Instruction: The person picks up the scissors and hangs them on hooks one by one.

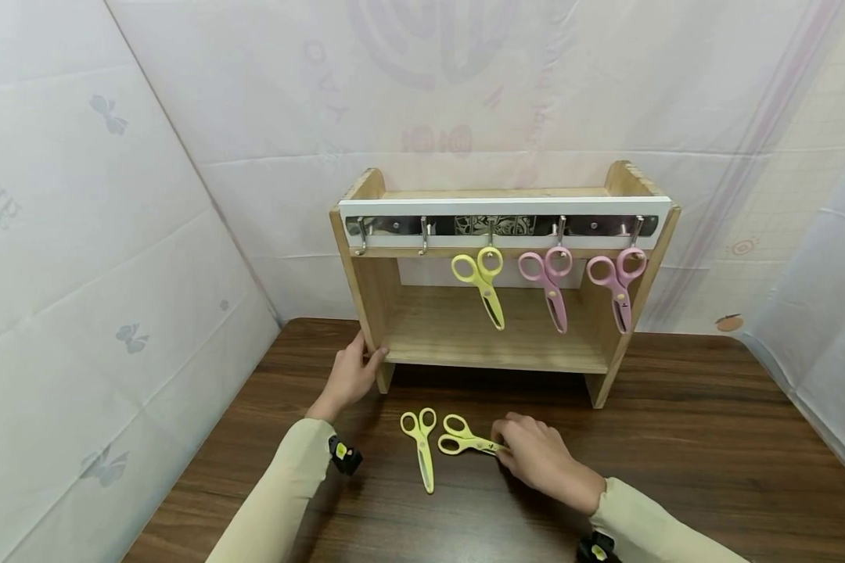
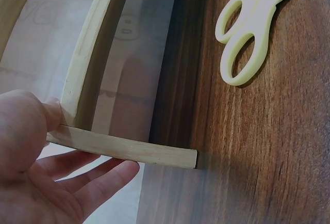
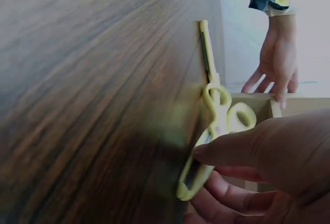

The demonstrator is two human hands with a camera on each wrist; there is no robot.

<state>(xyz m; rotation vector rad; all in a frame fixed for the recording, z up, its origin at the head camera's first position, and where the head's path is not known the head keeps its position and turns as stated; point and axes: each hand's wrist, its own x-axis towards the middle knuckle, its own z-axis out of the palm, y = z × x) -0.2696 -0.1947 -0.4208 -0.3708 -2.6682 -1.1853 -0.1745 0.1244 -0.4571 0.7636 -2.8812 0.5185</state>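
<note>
Yellow scissors (image 1: 473, 442) lie in the reach of my right hand (image 1: 538, 453), which pinches them by the blade end, handles pointing left. The right wrist view shows the thumb on one side of the blades and fingers behind. Left of them a second yellow pair (image 1: 423, 452) rests on the table, handles toward the shelf. My left hand (image 1: 352, 375) grips the lower left side panel of a wooden shelf (image 1: 493, 332). In the left wrist view its thumb is on the inner side of that panel (image 2: 124, 147), fingers outside.
A white rail (image 1: 422, 208) with several metal hooks runs across the shelf's front. From the hooks hang yellow scissors (image 1: 489, 297) and two pink pairs, one pink pair (image 1: 552, 297) beside the other pink pair (image 1: 620, 295). Cloth-covered walls (image 1: 275, 102) surround the brown table (image 1: 711, 438).
</note>
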